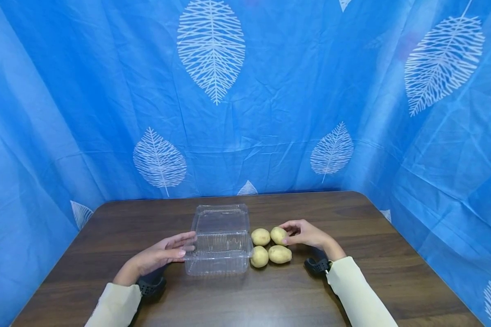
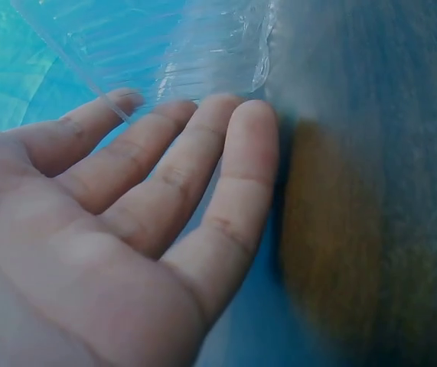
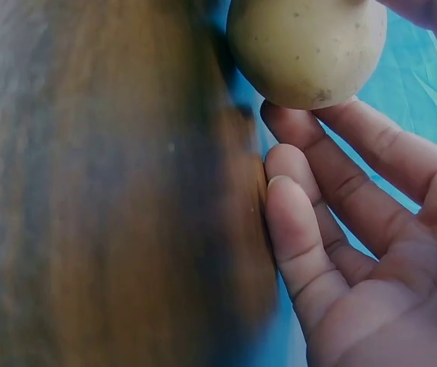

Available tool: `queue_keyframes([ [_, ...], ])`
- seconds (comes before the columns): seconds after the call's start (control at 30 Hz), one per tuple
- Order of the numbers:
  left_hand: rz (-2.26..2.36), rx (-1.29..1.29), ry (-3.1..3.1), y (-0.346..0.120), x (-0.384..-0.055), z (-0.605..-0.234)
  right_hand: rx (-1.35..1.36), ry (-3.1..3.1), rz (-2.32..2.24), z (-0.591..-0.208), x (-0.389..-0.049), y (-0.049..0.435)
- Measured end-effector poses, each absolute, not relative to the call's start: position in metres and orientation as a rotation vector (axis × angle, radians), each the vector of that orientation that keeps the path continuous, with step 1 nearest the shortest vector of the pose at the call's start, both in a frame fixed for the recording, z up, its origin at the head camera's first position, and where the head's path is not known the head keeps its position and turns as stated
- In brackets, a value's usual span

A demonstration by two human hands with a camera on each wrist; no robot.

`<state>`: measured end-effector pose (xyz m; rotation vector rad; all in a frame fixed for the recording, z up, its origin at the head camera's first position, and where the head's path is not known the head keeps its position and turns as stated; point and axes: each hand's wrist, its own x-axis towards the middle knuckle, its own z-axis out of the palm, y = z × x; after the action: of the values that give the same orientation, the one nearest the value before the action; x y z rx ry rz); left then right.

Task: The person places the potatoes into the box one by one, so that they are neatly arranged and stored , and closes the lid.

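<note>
A clear plastic clamshell container (image 1: 218, 264) stands on the table left of the potatoes, its ribbed wall (image 2: 191, 53) showing in the left wrist view. My left hand (image 1: 160, 252) lies against its left side, fingers extended and fingertips at the wall. Several pale yellow potatoes are grouped close to the container's right side. With thumb and fingers my right hand (image 1: 308, 234) pinches the back right potato (image 1: 278, 235). That same potato (image 3: 306, 50) appears at the top of the right wrist view. Nearby lie the back left (image 1: 260, 237), front left (image 1: 259, 257) and front right potato (image 1: 280, 254).
The dark wood table (image 1: 294, 299) reaches back to a blue curtain (image 1: 270, 100) with white leaf prints, which also hangs at both sides. Black wrist bands (image 1: 317, 265) sit below both hands.
</note>
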<state>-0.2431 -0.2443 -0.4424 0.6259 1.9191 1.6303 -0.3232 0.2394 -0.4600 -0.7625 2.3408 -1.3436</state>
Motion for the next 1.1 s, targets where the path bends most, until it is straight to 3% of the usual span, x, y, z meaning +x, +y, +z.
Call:
queue_keyframes([
  [1.1,1.664,0.702,1.962,-0.2444,-0.2483,-0.4506,-0.582,2.408,-1.617,-0.4586,-0.3203,0.2306],
])
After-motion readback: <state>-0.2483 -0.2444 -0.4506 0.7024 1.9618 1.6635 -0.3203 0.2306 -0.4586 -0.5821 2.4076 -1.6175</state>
